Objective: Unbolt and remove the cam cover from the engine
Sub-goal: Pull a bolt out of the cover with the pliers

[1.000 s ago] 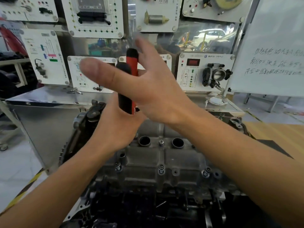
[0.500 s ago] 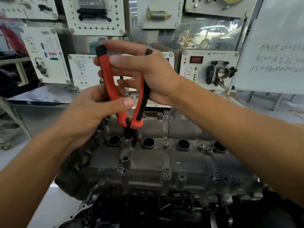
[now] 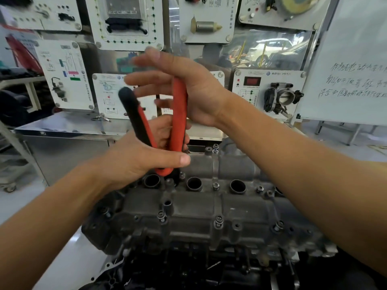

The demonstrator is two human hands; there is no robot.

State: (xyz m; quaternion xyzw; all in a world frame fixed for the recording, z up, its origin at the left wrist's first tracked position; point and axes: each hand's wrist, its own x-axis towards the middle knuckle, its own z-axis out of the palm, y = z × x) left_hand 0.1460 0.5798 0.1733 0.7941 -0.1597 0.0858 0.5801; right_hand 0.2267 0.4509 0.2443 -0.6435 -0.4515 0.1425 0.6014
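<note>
Nearest, the cam cover (image 3: 236,208) is sitting bolted on the engine (image 3: 188,268): a stiff, probably heavy, oily casting, best lifted by both long edges. Beyond, the left grip (image 3: 134,160) is clasping the pliers (image 3: 178,122) near their pivot; the right grip (image 3: 194,91), opened flat, is touching one red handle.

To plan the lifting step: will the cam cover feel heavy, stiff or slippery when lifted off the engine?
The cam cover looks like thick cast metal, so probably rigid and fairly heavy. Its dark, grimy surface may be slippery. Bolts sit along its near edge, so it likely will not budge yet.
</note>
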